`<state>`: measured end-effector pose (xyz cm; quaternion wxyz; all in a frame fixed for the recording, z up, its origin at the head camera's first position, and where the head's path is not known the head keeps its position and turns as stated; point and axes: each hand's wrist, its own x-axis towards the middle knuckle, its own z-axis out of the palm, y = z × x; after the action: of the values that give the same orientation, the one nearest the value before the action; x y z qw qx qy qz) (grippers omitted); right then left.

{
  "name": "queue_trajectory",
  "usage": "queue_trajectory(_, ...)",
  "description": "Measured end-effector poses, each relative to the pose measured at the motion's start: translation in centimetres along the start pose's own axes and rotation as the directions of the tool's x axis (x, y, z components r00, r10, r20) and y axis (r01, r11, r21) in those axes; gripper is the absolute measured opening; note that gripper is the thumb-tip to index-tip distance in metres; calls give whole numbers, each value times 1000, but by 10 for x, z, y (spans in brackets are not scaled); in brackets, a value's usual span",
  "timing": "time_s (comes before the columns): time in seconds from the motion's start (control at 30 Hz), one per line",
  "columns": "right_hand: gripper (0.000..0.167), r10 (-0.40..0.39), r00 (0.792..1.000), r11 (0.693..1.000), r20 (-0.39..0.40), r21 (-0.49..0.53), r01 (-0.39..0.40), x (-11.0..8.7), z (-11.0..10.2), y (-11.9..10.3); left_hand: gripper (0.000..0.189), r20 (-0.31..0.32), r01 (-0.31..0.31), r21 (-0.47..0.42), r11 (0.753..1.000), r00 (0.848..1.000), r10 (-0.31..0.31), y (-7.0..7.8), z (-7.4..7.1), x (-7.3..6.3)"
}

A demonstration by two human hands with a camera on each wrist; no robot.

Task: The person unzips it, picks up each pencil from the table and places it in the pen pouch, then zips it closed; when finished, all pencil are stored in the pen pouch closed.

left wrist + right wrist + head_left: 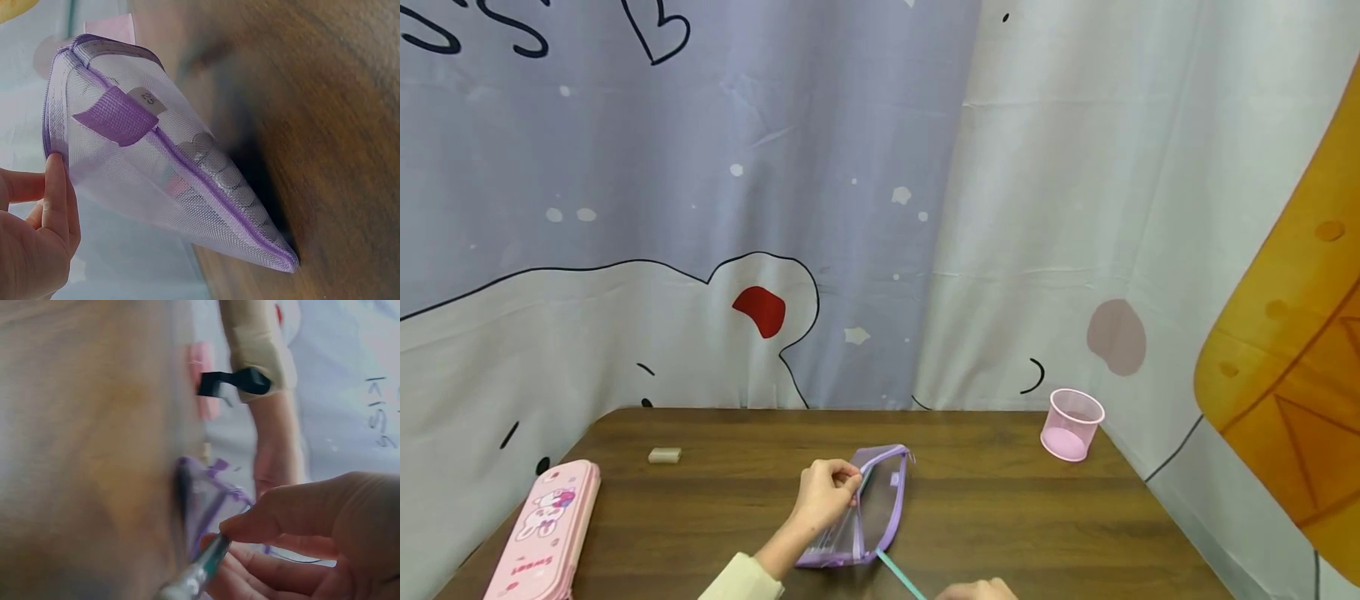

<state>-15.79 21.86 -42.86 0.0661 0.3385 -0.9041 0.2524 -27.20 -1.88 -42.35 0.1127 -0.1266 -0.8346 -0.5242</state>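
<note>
A see-through mesh zip pouch [891, 500] with purple trim stands tilted on the table, its top gaping. My left hand [823, 496] pinches the pouch's upper edge from the left; the left wrist view shows thumb and fingers at the purple rim of the pouch [119, 169]. Through the mesh, grey rounded shapes and a bit of pink show faintly. At the bottom edge, my right hand [977, 590] is mostly cut off. It holds a slim teal stick [898, 573] whose far end meets the pouch's near corner. The right wrist view shows thumb and fingers pinching this stick [212, 553], blurred, with a silvery end.
A pink pencil case [546, 533] with a cartoon print lies at the table's left. Behind it sits a small pale block [664, 456]. A pink translucent cup [1070, 429] stands at the back right corner. A printed curtain [865, 208] hangs behind the table.
</note>
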Motion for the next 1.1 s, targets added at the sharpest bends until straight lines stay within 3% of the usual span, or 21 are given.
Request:
queue_trajectory(0.13, 22, -149, 987, 981, -53, 116, 154, 5, -11, 3, 8, 6, 3, -4, 1000, 1000, -3, 1, -2, 1)
queue_trajectory(0.2, 27, -169, 981, 958, -99, 216, 187, 8, -17, 2, 8, 6, 1, -9, 1000, 1000, -1, 2, -2, 1)
queue_trajectory(0.33, 32, -9, 988, 906, -151, 417, 72, 17, -25, 1, 7, -4, -8, -10, 1000, 1000, 8, 2, -3, 1)
queue_trajectory(0.4, 36, 124, 984, 850, -124, 525, -41, 21, -28, 1, 7, -9, -3, -14, 1000, 1000, 3, 2, -3, 0)
queue_trajectory(0.57, 48, 391, 920, 656, -18, 707, -265, 34, -28, 7, 10, -14, 12, -18, 1000, 1000, -12, 2, -3, 1)
queue_trajectory(0.73, 52, 497, 867, 523, 32, 786, -329, 47, -12, 14, 9, -33, 25, 2, 1000, 999, -24, 2, -3, 1)
queue_trajectory(0.83, 51, 515, 856, 477, 52, 812, -336, 55, 2, 14, 8, -51, 32, 12, 999, 998, -31, 3, -2, 1)
queue_trajectory(1.0, 51, 523, 849, 436, 76, 832, -343, 68, 23, 13, 9, -61, 40, 9, 999, 997, -39, 3, 1, 1)
queue_trajectory(1.1, 51, 548, 832, 415, 85, 836, -359, 76, 32, 15, 9, -49, 36, 0, 999, 998, -36, 4, 4, 0)
